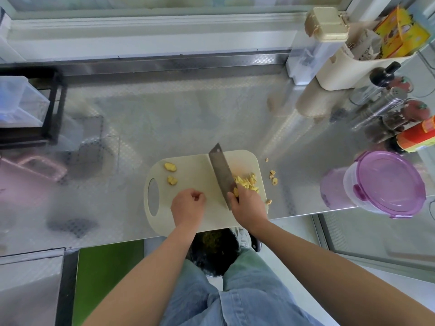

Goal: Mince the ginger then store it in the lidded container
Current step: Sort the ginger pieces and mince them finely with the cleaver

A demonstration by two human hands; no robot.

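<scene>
A cream cutting board (195,170) lies at the counter's front edge. My right hand (247,205) grips the handle of a cleaver (221,171), whose blade stands on the board just left of a pile of chopped ginger (247,182). Two larger ginger pieces (170,172) lie at the board's left. My left hand (188,205) rests on the board with its fingers curled, and I see nothing in it. A few ginger bits (273,177) lie on the counter right of the board. The clear container with a purple lid (388,184) stands at the right, its lid on.
Bottles and spice jars (400,118) crowd the right back, beside a cream holder (353,62). A black rack (30,107) and a pink board (30,175) are at the left. A dark bin (214,250) sits below the counter edge by my legs.
</scene>
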